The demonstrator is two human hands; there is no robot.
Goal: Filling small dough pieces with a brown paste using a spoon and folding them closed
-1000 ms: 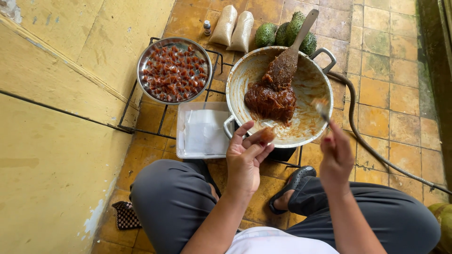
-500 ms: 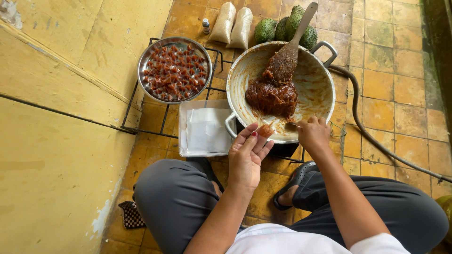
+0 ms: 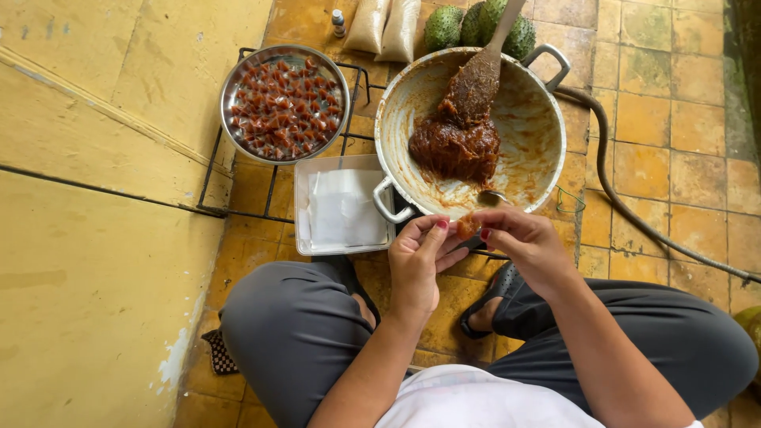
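My left hand (image 3: 420, 257) and my right hand (image 3: 523, 242) meet just in front of the big metal pan (image 3: 531, 111), pinching a small lump of brown paste (image 3: 466, 227) between their fingertips. A mound of the same brown paste (image 3: 453, 147) lies inside the pan, and a wooden spoon (image 3: 479, 75) rests in it. A small metal spoon (image 3: 495, 196) lies at the pan's near rim, just above my right hand. Left of my hands is a white tray with a stack of white paper squares (image 3: 342, 208).
A round metal dish (image 3: 238, 87) full of small wrapped brown sweets sits on a black wire rack (image 3: 210, 170). Green spiky fruits (image 3: 444, 28), two white bags (image 3: 384, 28) and a small bottle (image 3: 338, 22) stand behind. A hose (image 3: 626, 210) runs along the tiled floor at right.
My right hand came from the pan's right edge down to my left hand. Both hands now pinch the lump together, closer to my body.
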